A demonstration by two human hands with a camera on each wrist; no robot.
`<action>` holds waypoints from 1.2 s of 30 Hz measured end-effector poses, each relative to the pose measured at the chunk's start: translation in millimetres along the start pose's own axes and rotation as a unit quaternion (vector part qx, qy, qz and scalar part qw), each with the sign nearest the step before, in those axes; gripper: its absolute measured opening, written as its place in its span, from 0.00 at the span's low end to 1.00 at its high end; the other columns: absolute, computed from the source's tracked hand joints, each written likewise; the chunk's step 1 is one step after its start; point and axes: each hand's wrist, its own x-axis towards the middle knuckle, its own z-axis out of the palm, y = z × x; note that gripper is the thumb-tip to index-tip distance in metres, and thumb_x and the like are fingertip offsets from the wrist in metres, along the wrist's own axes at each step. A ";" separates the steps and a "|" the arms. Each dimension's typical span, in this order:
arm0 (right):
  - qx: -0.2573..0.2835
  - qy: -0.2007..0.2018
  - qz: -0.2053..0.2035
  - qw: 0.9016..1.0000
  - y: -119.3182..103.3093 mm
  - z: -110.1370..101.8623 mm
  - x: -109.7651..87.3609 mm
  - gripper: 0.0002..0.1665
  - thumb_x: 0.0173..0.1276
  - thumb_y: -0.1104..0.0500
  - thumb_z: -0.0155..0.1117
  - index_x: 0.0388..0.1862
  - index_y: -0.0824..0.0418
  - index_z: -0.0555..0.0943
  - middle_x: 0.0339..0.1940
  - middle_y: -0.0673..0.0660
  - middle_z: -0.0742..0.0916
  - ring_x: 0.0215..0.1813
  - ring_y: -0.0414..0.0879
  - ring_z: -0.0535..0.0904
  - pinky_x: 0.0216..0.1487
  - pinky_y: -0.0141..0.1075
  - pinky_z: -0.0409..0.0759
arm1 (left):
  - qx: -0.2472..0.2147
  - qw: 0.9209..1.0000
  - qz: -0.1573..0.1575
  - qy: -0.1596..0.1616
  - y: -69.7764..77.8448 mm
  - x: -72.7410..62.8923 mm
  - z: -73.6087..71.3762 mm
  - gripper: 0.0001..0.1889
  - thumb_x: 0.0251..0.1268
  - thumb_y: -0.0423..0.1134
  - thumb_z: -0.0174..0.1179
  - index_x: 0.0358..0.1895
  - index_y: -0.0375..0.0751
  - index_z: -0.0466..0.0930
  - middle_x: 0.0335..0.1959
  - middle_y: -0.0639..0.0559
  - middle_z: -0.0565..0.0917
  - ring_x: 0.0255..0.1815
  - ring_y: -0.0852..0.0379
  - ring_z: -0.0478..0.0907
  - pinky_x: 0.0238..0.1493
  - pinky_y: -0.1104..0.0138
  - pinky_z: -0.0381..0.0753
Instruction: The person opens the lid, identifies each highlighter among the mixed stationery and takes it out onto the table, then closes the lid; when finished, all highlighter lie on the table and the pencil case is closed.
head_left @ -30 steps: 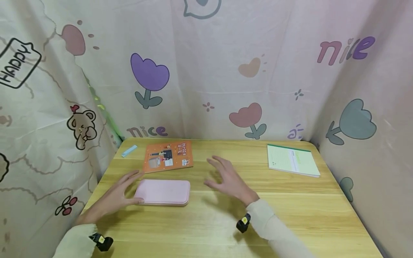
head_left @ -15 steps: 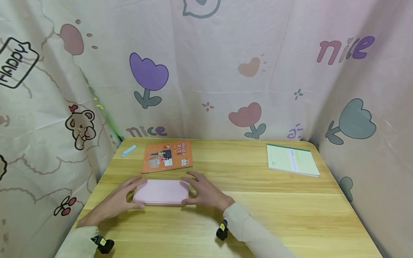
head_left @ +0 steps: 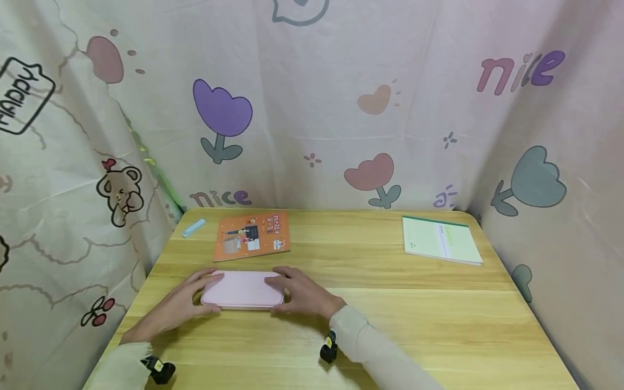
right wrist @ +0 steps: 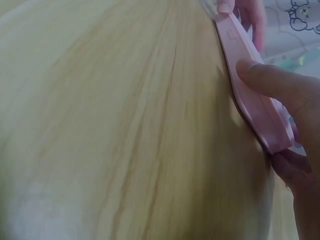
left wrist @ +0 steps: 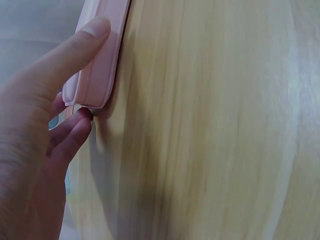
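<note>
- Head view: left hand and right hand, each fairly wide, grip opposite ends of the pink case, lower left of centre.
- Left wrist: clasped by its end, upper left!
- Right wrist: clasped again, upper right.

left sleeve, right sleeve: cream | left camera, right camera: black, blocky, yellow-marked

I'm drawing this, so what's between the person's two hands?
The pink case lies between the left hand and right hand, each holding one end; the head view shows it.
</note>
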 end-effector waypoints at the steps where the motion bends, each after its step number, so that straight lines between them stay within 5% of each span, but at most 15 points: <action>1: 0.000 -0.002 0.003 1.000 0.8 -0.3 -1.0 0.47 0.72 0.34 0.75 0.85 0.42 0.71 0.89 0.54 0.67 0.88 0.52 0.63 0.87 0.48 0.67 | 0.004 1.000 0.001 0.002 0.7 1.0 0.9 0.46 0.59 0.61 0.80 0.78 0.44 0.77 0.81 0.36 0.69 0.78 0.26 0.67 0.69 0.24 0.72; 10: 0.021 -0.013 0.025 0.999 13.9 -12.1 -18.3 0.47 0.72 0.35 0.76 0.85 0.38 0.70 0.90 0.51 0.65 0.88 0.52 0.62 0.86 0.52 0.68 | 0.030 0.999 0.038 0.014 16.3 11.7 13.5 0.45 0.57 0.62 0.81 0.76 0.46 0.79 0.77 0.36 0.73 0.72 0.27 0.75 0.64 0.27 0.79; 18: 0.005 -0.011 0.034 0.999 34.7 -27.8 -41.2 0.46 0.70 0.36 0.77 0.84 0.41 0.72 0.90 0.53 0.66 0.88 0.55 0.63 0.85 0.58 0.68 | 0.038 0.998 0.058 -0.007 39.8 28.9 30.1 0.45 0.61 0.62 0.79 0.79 0.46 0.76 0.78 0.36 0.72 0.71 0.34 0.77 0.67 0.34 0.82; 29: 0.024 -0.006 0.065 0.998 62.1 -44.5 -73.0 0.46 0.69 0.39 0.79 0.83 0.42 0.73 0.90 0.50 0.66 0.89 0.55 0.62 0.85 0.59 0.67 | 0.023 0.998 0.047 -0.038 75.6 54.0 46.9 0.46 0.63 0.64 0.76 0.82 0.54 0.72 0.82 0.44 0.69 0.78 0.40 0.72 0.76 0.38 0.77; 36: 0.034 0.006 0.067 0.997 69.3 -52.2 -84.1 0.44 0.68 0.45 0.80 0.82 0.47 0.75 0.89 0.53 0.67 0.88 0.57 0.63 0.85 0.59 0.67 | 0.023 0.998 0.050 -0.042 84.6 64.2 54.3 0.46 0.63 0.67 0.75 0.83 0.57 0.72 0.82 0.46 0.69 0.79 0.42 0.71 0.77 0.40 0.77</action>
